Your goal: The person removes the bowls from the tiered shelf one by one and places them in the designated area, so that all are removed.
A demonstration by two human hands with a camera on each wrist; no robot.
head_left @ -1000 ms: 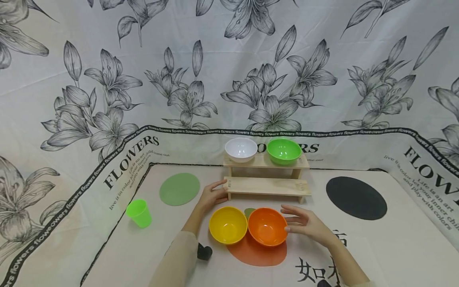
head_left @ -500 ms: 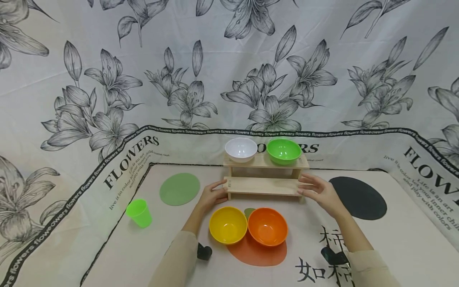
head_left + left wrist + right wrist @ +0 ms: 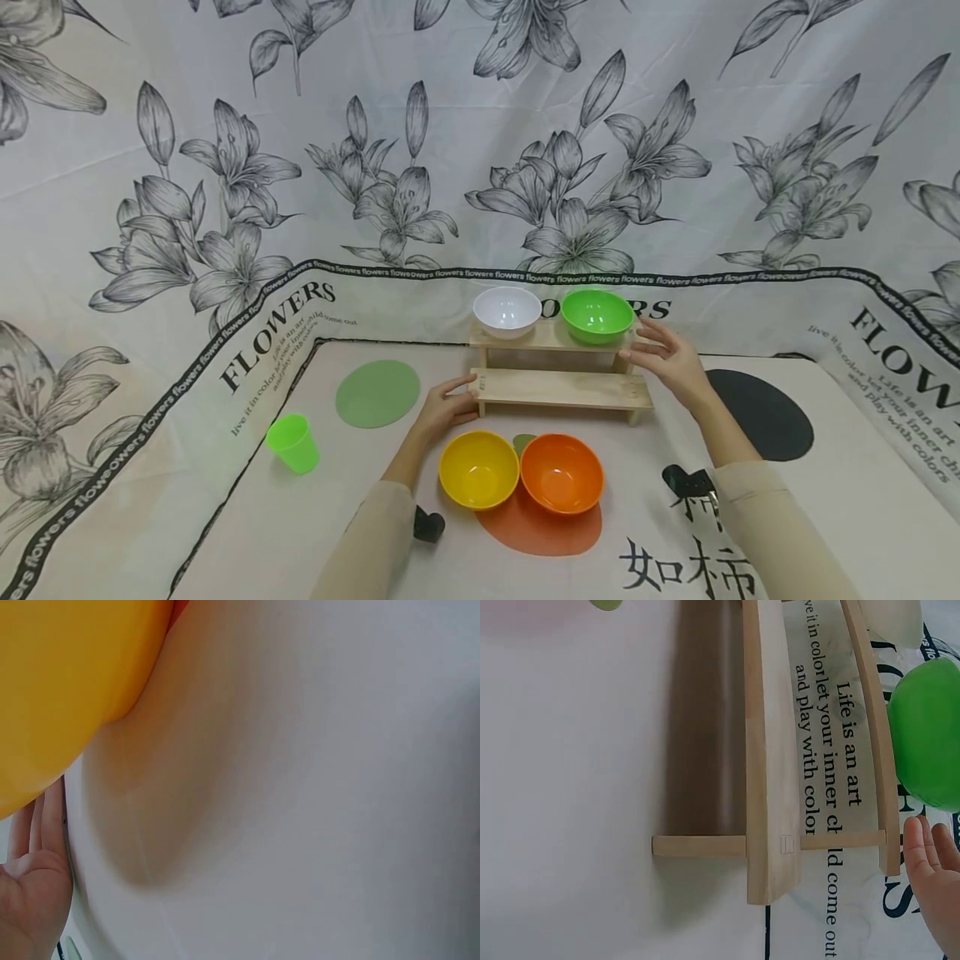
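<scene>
A two-tier wooden rack stands at the back of the table. On its upper tier sit a white bowl and, to the right, a green bowl. My left hand is at the left end of the lower tier, fingertips against it; the left wrist view shows its fingers fairly straight, partly behind the yellow bowl. Beside the right end of the upper tier is my right hand, fingers extended close to the green bowl with nothing in its grasp; whether they touch the rack is unclear.
In front of the rack, the yellow bowl and an orange bowl stand side by side, partly over a printed orange circle. A green cup is at the left. A flower-print cloth hangs behind the rack.
My right hand has moved from beside the orange bowl, past the lower tier's right end, up to near the green bowl. The left hand has stayed at the rack's left end.
</scene>
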